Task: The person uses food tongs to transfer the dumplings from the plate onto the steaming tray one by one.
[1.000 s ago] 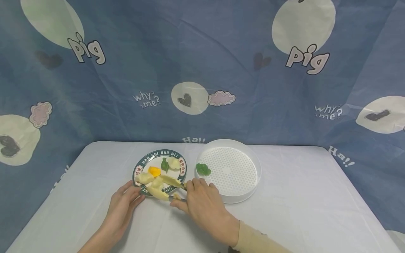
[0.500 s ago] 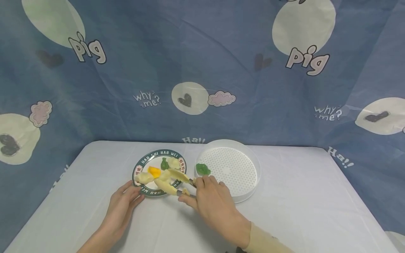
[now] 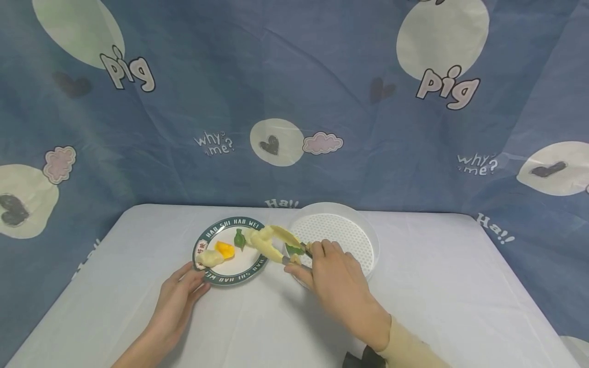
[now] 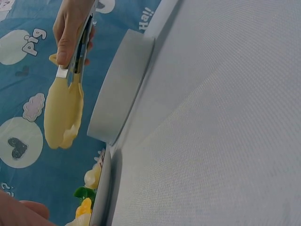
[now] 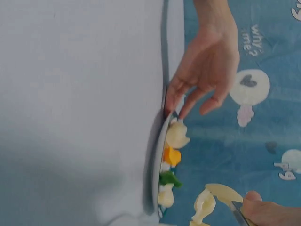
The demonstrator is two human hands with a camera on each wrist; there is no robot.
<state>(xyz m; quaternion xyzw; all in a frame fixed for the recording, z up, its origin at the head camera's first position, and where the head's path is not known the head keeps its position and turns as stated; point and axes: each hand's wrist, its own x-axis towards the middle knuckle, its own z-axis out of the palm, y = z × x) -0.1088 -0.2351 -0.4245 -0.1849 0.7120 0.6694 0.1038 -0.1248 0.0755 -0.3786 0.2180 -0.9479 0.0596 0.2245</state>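
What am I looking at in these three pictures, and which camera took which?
No machine: a person works with bare hands. The wide picture comes from a head camera; the other two, which look turned sideways, come from cameras on each wrist. On the white table lie a green-rimmed plate of toy dumplings and a white perforated tray holding a green dumpling. The right hand holds yellow tongs, their grip closed on a pale dumpling, between plate and tray. The left hand touches the plate's rim.

Two bare hands, left hand (image 3: 178,298) with bare forearm, right hand (image 3: 338,291) with beige sleeve (image 3: 405,347), dark band beneath cuff
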